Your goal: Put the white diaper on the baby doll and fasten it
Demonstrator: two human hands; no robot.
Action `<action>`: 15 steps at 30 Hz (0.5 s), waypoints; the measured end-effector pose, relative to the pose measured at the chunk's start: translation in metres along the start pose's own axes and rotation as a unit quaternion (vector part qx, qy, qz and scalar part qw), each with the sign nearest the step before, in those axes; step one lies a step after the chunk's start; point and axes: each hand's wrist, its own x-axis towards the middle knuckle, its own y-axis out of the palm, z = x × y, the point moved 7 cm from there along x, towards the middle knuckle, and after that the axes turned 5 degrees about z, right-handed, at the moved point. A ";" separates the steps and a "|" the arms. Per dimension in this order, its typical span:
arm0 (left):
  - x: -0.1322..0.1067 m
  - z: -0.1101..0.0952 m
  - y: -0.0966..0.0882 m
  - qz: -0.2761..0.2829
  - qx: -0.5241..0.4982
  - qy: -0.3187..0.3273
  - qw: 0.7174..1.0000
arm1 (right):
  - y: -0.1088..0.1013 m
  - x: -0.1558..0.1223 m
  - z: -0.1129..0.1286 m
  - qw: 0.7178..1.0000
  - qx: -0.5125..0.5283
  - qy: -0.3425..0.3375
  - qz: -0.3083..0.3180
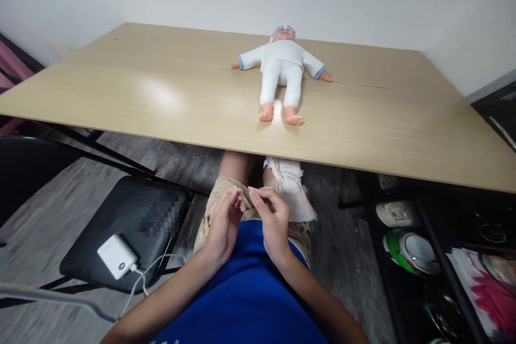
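Fingers [233, 194] of left hand [224, 224] and right hand [274, 221] narrow, half-curled, any grip unclear, white cloth [291, 187] over right leg [269, 175] by table [189, 75] near edge, doll [282, 64] supine, head at far edge.

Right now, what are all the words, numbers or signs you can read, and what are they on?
No word or number can be read for sure.
Hat on the doll: blue letters, too small to read.
Black seat: a patch blurred into squares, unreadable.
White battery pack: a round dark mark, too small to read.
Blue shirt: white marks cut off at the picture's bottom edge.
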 end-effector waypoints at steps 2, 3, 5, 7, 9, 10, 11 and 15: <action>0.002 -0.001 -0.003 0.000 -0.004 -0.002 1.000 | 0.000 0.000 -0.005 1.000 0.015 0.023 -0.002; 0.003 -0.001 -0.005 -0.001 -0.003 0.000 1.000 | 0.000 0.000 -0.007 0.999 0.017 0.031 -0.005; 0.005 -0.004 -0.010 -0.005 0.000 0.007 1.000 | -0.001 0.000 -0.009 0.999 0.016 0.044 -0.011; 0.008 -0.006 -0.016 -0.012 0.007 0.017 1.000 | -0.002 0.000 -0.011 0.998 0.014 0.055 -0.017; 0.013 -0.008 -0.024 -0.027 0.017 0.028 0.999 | -0.003 0.000 -0.014 0.997 0.017 0.065 -0.022; 0.016 -0.009 -0.029 -0.037 0.024 0.035 0.998 | -0.004 0.000 -0.015 0.997 0.019 0.071 -0.025; 0.020 -0.010 -0.035 -0.047 0.032 0.043 0.997 | -0.005 0.000 -0.016 0.996 0.022 0.077 -0.028; 0.041 -0.018 -0.065 -0.076 0.062 0.076 0.992 | -0.006 -0.001 -0.021 0.995 0.032 0.090 -0.029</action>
